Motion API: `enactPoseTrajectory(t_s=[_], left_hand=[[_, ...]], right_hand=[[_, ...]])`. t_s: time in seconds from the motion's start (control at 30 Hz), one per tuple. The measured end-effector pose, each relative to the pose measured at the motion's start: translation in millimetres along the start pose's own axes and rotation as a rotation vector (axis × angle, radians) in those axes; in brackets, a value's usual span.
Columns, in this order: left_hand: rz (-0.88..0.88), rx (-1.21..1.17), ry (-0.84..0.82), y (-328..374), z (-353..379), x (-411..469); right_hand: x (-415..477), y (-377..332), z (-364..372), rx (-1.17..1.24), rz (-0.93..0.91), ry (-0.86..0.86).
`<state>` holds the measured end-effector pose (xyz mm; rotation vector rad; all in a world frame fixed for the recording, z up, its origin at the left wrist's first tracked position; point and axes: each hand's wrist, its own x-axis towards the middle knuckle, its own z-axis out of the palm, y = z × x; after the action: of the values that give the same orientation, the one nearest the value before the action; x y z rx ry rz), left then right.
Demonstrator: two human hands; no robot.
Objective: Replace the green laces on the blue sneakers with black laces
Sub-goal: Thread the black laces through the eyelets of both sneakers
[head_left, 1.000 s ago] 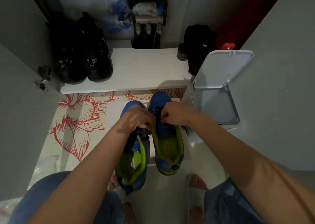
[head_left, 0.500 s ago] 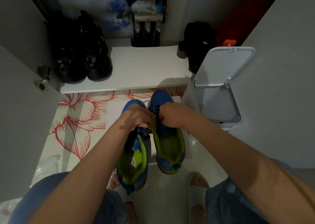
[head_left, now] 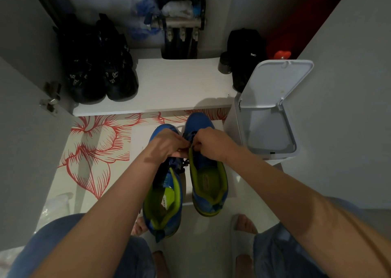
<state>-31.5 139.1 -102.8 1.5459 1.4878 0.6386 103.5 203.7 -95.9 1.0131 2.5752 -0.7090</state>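
Two blue sneakers with green lining stand side by side on a white sheet on the floor: the left sneaker (head_left: 164,201) and the right sneaker (head_left: 208,182). Both hands meet over the right sneaker's lacing area. My left hand (head_left: 167,144) and my right hand (head_left: 208,143) each have fingers curled, pinching a dark lace (head_left: 191,145) between them. A bit of black lace (head_left: 184,164) shows on the left sneaker below my left hand. Most of the lacing is hidden under the hands.
A white bin (head_left: 266,116) with its lid open stands right of the sneakers. A white shelf (head_left: 173,87) behind holds black shoes (head_left: 101,66) and a black bag (head_left: 245,51). A red flower-patterned mat (head_left: 95,150) lies left. My feet (head_left: 243,224) are below.
Both hands stay pinched together at the right sneaker's laces; only slight shifts of the fingers and the camera view.
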Motion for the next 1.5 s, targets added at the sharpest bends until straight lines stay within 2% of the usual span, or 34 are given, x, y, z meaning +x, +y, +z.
enactPoseTrajectory(t_s=[0.03, 0.07, 0.1, 0.2, 0.27, 0.33, 0.37, 0.47, 0.53, 0.6, 0.67, 0.73, 0.77, 0.83, 0.87, 0.93, 1.0, 1.13, 1.33, 1.4, 1.43, 1.5], left_hand=[[-0.255, -0.181, 0.128, 0.4, 5.3, 2.3], [-0.465, -0.257, 0.162, -0.1, 10.6, 1.4], [-0.573, -0.247, 0.185, 2.8, 13.4, 1.1], [-0.550, 0.014, 0.258, 8.5, 12.5, -0.8], [-0.599, 0.083, 0.319, 16.9, 2.5, -0.2], [-0.565, 0.072, 0.470, 25.7, -11.7, 1.2], [-0.512, -0.027, 0.551, 32.0, -18.2, 0.6], [-0.333, -0.561, 0.725, 52.8, -33.0, -3.5], [-0.241, -0.688, 0.759, 62.6, -34.6, -5.1], [-0.254, -0.682, 0.731, 64.4, -34.2, -5.7], [-0.420, -0.662, 0.624, 56.7, -34.7, -4.9], [-0.624, -0.522, 0.443, 47.3, -33.2, -6.3], [-0.670, -0.409, 0.323, 44.3, -30.2, -7.8], [-0.619, -0.176, 0.112, 41.4, -21.2, -8.8], [-0.565, -0.116, 0.056, 41.9, -15.5, -8.9], [-0.519, -0.086, 0.044, 44.5, -4.5, -6.8], [-0.550, -0.098, 0.115, 43.5, 1.8, -2.7], [-0.669, -0.253, 0.148, 37.6, 3.3, 1.3], [-0.619, -0.117, 0.113, 36.6, 2.9, -1.8], [-0.562, -0.026, 0.226, 41.3, -6.6, 2.2], [-0.511, -0.089, 0.309, 45.3, -13.2, 4.5], [-0.441, -0.523, 0.362, 55.8, -27.8, 6.6]], right_hand=[[0.3, -0.9, 1.7, 0.009, 0.007, -0.005], [0.5, -1.0, 2.3, 0.019, 0.015, -0.020], [0.7, -0.3, 0.8, 0.035, 0.021, -0.045], [-0.7, 9.6, -17.9, 0.160, -0.018, -0.044], [-5.3, 19.8, -39.8, 0.338, -0.034, 0.090], [-11.4, 28.4, -54.8, 0.453, -0.081, 0.147], [-13.2, 28.6, -56.0, 0.476, -0.110, 0.118], [-9.1, 14.1, -39.4, 0.539, -0.152, -0.002], [-2.4, 3.2, -28.9, 0.572, -0.150, 0.020], [1.1, -2.4, -29.7, 0.689, -0.124, 0.054], [-1.3, -5.0, -41.2, 0.934, -0.128, 0.102], [-5.1, -7.3, -56.6, 1.190, -0.204, 0.136], [-6.7, -9.1, -63.8, 1.299, -0.260, 0.137], [-10.0, -14.3, -73.4, 1.474, -0.353, 0.116], [-11.3, -17.4, -76.1, 1.553, -0.376, 0.107], [-12.6, -21.3, -79.0, 1.691, -0.403, 0.108], [-13.7, -21.8, -82.7, 1.774, -0.425, 0.115], [-16.6, -20.4, -87.7, 1.776, -0.455, 0.132], [-22.6, -16.4, -95.2, 1.618, -0.387, 0.179], [-24.4, -13.6, -94.6, 1.474, -0.313, 0.147], [-24.9, -12.3, -92.4, 1.383, -0.274, 0.105], [-25.6, -11.1, -84.4, 1.186, -0.216, -0.016]])
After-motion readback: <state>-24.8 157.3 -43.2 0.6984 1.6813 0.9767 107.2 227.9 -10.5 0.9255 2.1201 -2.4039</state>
